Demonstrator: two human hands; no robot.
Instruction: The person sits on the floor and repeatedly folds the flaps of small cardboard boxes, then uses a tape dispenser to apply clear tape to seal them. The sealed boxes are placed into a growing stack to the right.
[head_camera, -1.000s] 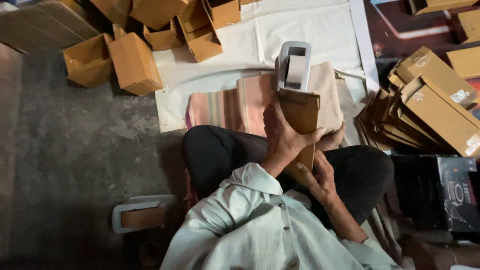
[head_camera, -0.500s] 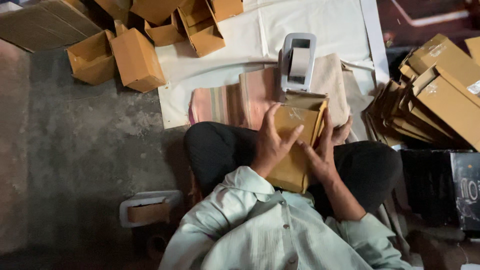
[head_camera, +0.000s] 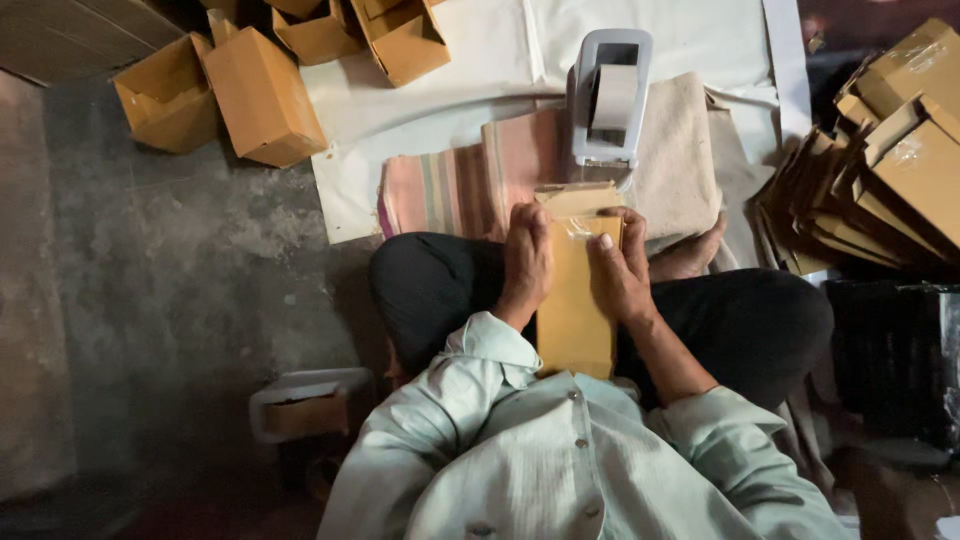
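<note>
I sit cross-legged and hold a long brown cardboard box (head_camera: 575, 310) flat on my lap, its far end pointing away from me. My left hand (head_camera: 524, 262) grips its left side and my right hand (head_camera: 622, 272) grips its right side near the far end. A strip of clear tape glints across the far end of the box, where a flap stands slightly raised. Just beyond the box stands a grey tape dispenser (head_camera: 607, 98) with a roll of tape, resting on folded cloths.
Folded striped and beige cloths (head_camera: 470, 185) lie on a white sheet (head_camera: 440, 110). Several open and closed cardboard boxes (head_camera: 262, 95) sit at the far left. A stack of flattened boxes (head_camera: 880, 190) leans at the right. A small tray (head_camera: 305, 405) sits by my left knee.
The box was upright in both hands a second ago; it has been tipped down and laid flat on my lap. Both hands now press its sides near the far end.
</note>
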